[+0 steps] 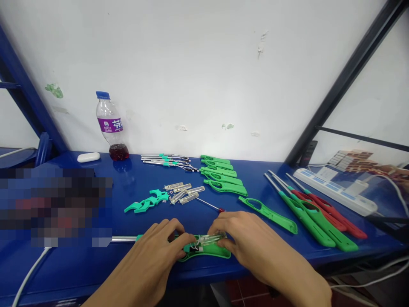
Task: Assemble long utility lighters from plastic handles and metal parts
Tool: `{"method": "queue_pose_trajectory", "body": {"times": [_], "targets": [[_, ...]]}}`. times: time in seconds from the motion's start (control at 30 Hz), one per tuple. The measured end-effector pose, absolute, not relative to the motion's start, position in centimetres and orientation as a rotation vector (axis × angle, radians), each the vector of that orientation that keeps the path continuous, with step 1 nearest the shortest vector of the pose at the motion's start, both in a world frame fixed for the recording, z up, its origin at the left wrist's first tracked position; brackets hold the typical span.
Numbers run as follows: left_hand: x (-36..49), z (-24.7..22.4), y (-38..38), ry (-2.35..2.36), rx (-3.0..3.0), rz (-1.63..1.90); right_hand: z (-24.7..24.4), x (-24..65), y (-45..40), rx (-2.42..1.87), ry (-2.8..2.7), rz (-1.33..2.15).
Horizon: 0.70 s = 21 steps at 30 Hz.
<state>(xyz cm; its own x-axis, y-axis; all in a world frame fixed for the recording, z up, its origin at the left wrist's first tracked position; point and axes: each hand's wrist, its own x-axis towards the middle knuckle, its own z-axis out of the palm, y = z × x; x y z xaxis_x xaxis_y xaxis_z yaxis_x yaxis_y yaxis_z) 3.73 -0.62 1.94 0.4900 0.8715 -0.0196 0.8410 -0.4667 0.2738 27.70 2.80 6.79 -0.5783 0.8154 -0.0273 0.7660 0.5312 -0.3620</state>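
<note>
At the table's front, a green lighter shell half [220,252] lies with its hollow side up, and a long metal tube [124,239] sticks out to its left. My left hand [164,243] grips the shell near its front end, thumb and fingers closed over the turquoise trigger and wires. Between the pinched fingers of my right hand [238,232] is a clear fuel tank [212,238], held at the shell's handle part. My fingers hide some of the inner parts. Just beyond lies a thin rod with a red end [221,209].
Loose clear fuel tanks [188,194], turquoise triggers [148,201] and metal tubes with wires [166,161] lie beyond my hands. Green shell halves [223,177] line the back. Assembled lighters [315,217] and a power strip [335,192] are right; a bottle [110,125] stands back left.
</note>
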Motion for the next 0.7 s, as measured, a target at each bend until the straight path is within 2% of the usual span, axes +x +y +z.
{"method": "queue_pose_trajectory", "body": {"times": [0.7], "targets": [[3.33, 1.72, -0.49, 1.395, 2.599, 0.397, 7.29, 27.89, 2.63, -1.328, -2.609, 0.614]]}}
